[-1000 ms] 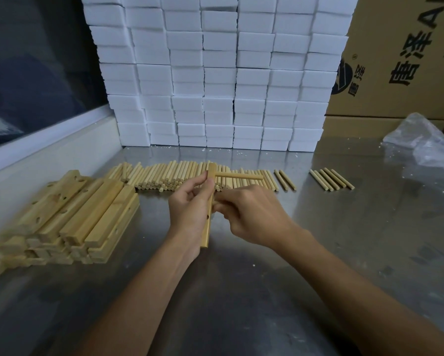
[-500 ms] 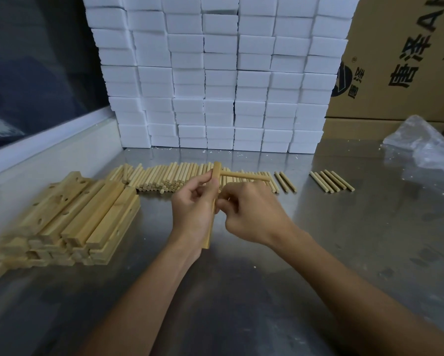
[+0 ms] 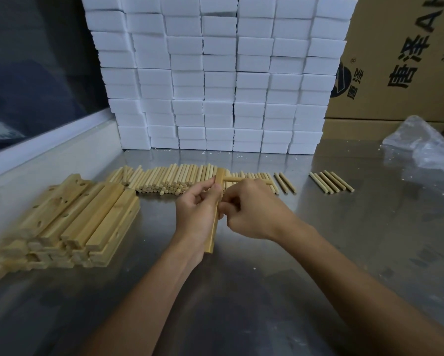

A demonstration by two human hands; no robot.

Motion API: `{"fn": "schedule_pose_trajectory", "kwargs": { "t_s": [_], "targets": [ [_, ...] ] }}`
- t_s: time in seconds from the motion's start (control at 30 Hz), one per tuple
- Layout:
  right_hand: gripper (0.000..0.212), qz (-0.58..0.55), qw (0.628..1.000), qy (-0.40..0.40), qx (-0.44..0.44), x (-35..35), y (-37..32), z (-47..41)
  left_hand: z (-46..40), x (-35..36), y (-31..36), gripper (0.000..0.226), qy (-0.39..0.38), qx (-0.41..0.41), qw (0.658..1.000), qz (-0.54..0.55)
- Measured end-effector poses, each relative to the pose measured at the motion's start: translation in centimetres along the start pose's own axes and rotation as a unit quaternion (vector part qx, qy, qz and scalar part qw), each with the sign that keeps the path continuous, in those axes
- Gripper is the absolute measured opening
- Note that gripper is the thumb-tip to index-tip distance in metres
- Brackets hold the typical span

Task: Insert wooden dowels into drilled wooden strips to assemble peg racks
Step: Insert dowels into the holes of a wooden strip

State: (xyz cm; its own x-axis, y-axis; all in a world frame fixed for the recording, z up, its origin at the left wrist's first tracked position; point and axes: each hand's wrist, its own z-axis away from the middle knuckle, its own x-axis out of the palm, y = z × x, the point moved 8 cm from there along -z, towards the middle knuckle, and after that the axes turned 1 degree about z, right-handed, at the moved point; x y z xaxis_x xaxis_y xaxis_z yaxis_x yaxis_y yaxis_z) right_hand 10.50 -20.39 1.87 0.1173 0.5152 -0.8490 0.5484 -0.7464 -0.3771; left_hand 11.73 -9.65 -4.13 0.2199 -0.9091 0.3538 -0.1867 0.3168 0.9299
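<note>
My left hand [image 3: 196, 213] grips a wooden strip [image 3: 214, 228] that points away from me above the metal table. One dowel [image 3: 235, 179] sticks out to the right from the strip's far end. My right hand [image 3: 251, 211] pinches a second dowel [image 3: 229, 201] against the strip's middle; most of that dowel is hidden by my fingers. A long row of loose dowels [image 3: 169, 179] lies behind my hands. A pile of drilled strips [image 3: 69, 222] sits at the left.
A few more dowels [image 3: 330, 182] lie apart at the right, and two [image 3: 283, 182] nearer the row. White foam blocks [image 3: 215, 73] are stacked at the back, cardboard boxes [image 3: 400, 60] and a clear plastic bag [image 3: 426, 145] at the right. A raised ledge [image 3: 48, 152] borders the left.
The hands and strip stay almost in place. My right hand has shifted slightly along the strip's middle, still pinching the second dowel there.
</note>
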Motion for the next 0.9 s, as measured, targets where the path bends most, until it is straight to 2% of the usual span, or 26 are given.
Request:
{"fn": "schedule_pose_trajectory", "kwargs": {
  "t_s": [0.1, 0.17, 0.3, 0.47, 0.6, 0.7, 0.8, 0.9],
  "targets": [
    [0.019, 0.125, 0.991, 0.02, -0.053, -0.2, -1.2, 0.3, -0.2, -0.3, -0.1, 0.013, 0.014, -0.023, 0.999, 0.022],
    [0.021, 0.171, 0.982, 0.056, -0.054, -0.7, -1.5, 0.5, -0.4, -0.7, -0.1, 0.009, 0.028, -0.039, 0.998, 0.044],
    [0.012, 0.1, 0.989, 0.088, -0.06, -1.4, -1.8, 0.5, -0.5, -0.8, -0.7, 0.01, 0.035, -0.085, 0.993, 0.079],
    [0.017, 0.036, 0.991, 0.104, -0.072, -2.2, -2.1, 0.3, -0.8, -1.2, -1.5, 0.013, 0.036, -0.121, 0.987, 0.1],
    [0.019, -0.022, 0.976, 0.201, -0.082, -4.1, -2.6, 1.0, -1.0, -1.3, -1.7, 0.027, 0.026, -0.132, 0.986, 0.098],
    [0.024, -0.056, 0.942, 0.314, -0.106, -6.7, -2.4, 1.8, -0.9, -1.5, -1.9, 0.028, 0.034, -0.152, 0.982, 0.111],
    [0.03, -0.095, 0.923, 0.37, -0.041, -8.2, 1.5, 1.8, -1.0, -2.2, -2.0, 0.027, 0.042, -0.166, 0.977, 0.126],
    [0.031, -0.13, 0.931, 0.313, 0.133, -6.5, 9.1, 1.3, -1.3, -2.7, -2.2, 0.032, 0.038, -0.175, 0.977, 0.118]
  ]
}}
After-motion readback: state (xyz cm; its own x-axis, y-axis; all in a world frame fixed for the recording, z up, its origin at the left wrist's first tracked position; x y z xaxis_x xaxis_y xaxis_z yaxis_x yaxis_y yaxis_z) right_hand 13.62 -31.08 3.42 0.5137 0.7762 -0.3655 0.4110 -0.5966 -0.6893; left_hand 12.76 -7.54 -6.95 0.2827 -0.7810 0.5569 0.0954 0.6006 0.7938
